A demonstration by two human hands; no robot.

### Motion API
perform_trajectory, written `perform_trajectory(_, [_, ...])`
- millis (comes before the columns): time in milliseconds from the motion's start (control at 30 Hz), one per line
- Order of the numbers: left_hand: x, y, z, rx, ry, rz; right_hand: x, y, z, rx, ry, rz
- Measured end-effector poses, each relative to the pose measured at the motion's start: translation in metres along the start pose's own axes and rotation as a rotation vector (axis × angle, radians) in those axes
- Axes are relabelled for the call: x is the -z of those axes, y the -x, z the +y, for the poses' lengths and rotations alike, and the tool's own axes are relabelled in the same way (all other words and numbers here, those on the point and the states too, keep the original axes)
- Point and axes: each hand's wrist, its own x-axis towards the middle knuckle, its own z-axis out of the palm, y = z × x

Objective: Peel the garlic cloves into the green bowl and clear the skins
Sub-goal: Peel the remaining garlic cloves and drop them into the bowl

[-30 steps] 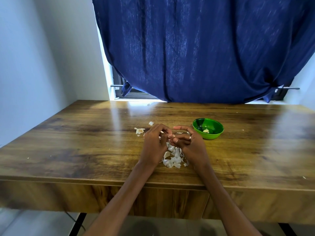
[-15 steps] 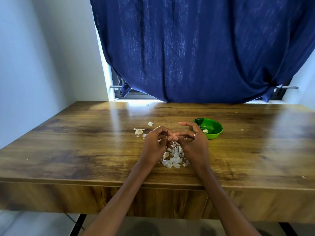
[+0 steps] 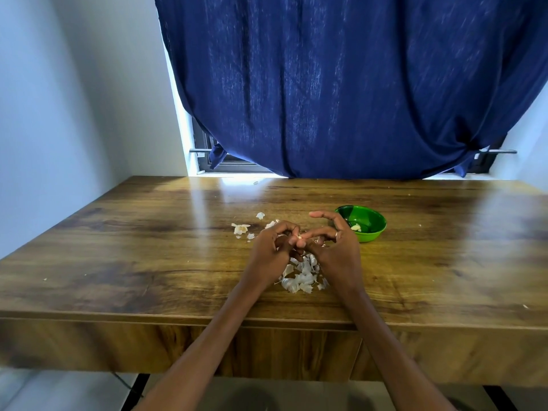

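Both hands meet over the glossy wooden table (image 3: 148, 247), and a small pale garlic clove (image 3: 300, 237) sits pinched between their fingertips, held above the pile of white papery skins (image 3: 301, 275) that lies just in front of the table's near edge. The left hand (image 3: 274, 250) has its fingers curled in tight around the clove's left end; the right hand (image 3: 332, 247) pinches the other end with thumb and one finger, while its index and middle fingers now arch up and away, spread further than half a second ago, when they lay closer to the clove. That lift reads as a strip of skin being pulled free (too small to see plainly), so this clove is probably close to bare. The round green plastic bowl (image 3: 375, 232) stands just beyond the right hand, near but not touching it, with at least one peeled pale clove (image 3: 355, 227) already lying in it. A few loose skin scraps (image 3: 240, 229) lie apart to the left of the hands, near the left fingers. Judging by this, peeling is well underway, the drop into the bowl comes next, and clearing the skins has not yet begun.
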Motion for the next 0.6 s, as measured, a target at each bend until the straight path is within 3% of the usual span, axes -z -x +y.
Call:
perform_trajectory(300, [-0.007, 0.000, -0.006, -0.055, -0.052, 0.076, -0.006, -0.001, 0.002, -0.038, -0.066, -0.009])
perform_trajectory(600, [-0.005, 0.001, 0.004, -0.009, 0.143, 0.134, -0.005, -0.002, 0.002, -0.063, -0.164, -0.013])
